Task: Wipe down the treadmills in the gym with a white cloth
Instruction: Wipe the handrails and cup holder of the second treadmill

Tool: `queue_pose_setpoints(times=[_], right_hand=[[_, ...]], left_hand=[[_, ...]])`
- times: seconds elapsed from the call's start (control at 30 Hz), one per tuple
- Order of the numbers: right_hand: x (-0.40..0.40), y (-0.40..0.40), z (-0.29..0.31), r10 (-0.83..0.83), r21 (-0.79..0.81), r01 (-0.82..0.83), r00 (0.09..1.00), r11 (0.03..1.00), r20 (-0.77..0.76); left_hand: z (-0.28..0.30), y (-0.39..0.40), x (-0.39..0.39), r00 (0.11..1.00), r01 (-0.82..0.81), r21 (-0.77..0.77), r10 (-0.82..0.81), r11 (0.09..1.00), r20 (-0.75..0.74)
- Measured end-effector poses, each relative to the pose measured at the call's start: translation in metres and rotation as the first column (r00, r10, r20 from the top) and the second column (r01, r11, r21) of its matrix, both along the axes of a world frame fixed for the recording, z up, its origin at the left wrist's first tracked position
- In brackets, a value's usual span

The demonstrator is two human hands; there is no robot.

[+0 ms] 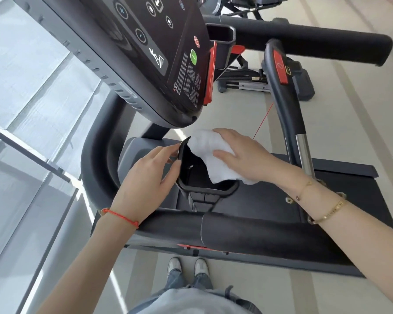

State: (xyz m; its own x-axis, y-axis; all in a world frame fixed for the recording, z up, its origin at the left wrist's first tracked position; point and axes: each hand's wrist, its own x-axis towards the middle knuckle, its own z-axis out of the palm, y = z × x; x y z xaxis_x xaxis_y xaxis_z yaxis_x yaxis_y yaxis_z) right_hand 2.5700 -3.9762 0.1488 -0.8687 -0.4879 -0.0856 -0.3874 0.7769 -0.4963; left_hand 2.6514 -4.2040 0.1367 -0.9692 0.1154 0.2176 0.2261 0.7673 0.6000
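A black treadmill fills the head view, seen from its side. Its console tilts above a black cup holder in the middle. My left hand grips the holder's left rim with its fingertips. My right hand presses a white cloth over the holder's right rim, and part of the cloth hangs down inside it. The padded side handrail runs across just in front of me, below both wrists.
A curved centre handlebar with a red stop button rises on the right, and a second padded handrail crosses the top. The treadmill belt lies to the right. Glass panels and window frames stand on the left. Another machine sits at the far top.
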Motion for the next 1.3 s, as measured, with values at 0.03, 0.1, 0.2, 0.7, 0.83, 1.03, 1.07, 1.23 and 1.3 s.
queue_pose_setpoints(times=[0.03,0.1,0.2,0.7,0.83,1.03,1.07,1.23,1.3], right_hand=[[-0.007,-0.006,0.003,0.031,0.059,-0.028,0.999,0.998,-0.043],[-0.016,-0.019,0.004,0.102,0.178,-0.075,0.984,0.981,-0.144],[-0.014,-0.028,0.001,0.148,0.238,-0.087,0.957,0.967,-0.25],[-0.015,-0.032,0.005,0.141,0.217,-0.088,0.96,0.972,-0.242],[0.005,-0.001,-0.005,-0.033,-0.028,0.031,0.995,0.999,-0.098],[0.001,-0.001,-0.002,0.024,-0.02,-0.026,0.997,0.999,-0.072],[-0.006,-0.01,0.002,0.072,0.049,-0.067,0.992,0.997,-0.107],[-0.018,-0.041,0.009,0.208,0.233,-0.154,0.952,0.96,-0.225],[-0.011,-0.033,0.007,0.138,0.207,-0.087,0.959,0.974,-0.247]], left_hand=[[0.001,0.001,0.0,1.0,0.001,-0.005,-0.001,1.0,0.002],[0.001,0.002,0.0,1.0,0.0,-0.002,0.0,1.0,0.004],[0.002,0.002,0.0,1.0,-0.003,0.008,0.003,1.0,0.009],[0.007,0.004,0.002,1.0,-0.025,-0.001,0.025,1.0,-0.001],[0.009,0.004,0.003,1.0,-0.015,-0.001,0.015,1.0,0.006],[0.009,0.005,0.003,1.0,-0.016,-0.005,0.016,1.0,0.007],[0.009,0.004,0.003,1.0,-0.015,-0.004,0.015,1.0,0.003],[0.007,0.003,0.002,1.0,-0.029,-0.002,0.029,1.0,-0.009],[0.007,0.004,0.001,1.0,-0.025,-0.002,0.025,1.0,-0.006]])
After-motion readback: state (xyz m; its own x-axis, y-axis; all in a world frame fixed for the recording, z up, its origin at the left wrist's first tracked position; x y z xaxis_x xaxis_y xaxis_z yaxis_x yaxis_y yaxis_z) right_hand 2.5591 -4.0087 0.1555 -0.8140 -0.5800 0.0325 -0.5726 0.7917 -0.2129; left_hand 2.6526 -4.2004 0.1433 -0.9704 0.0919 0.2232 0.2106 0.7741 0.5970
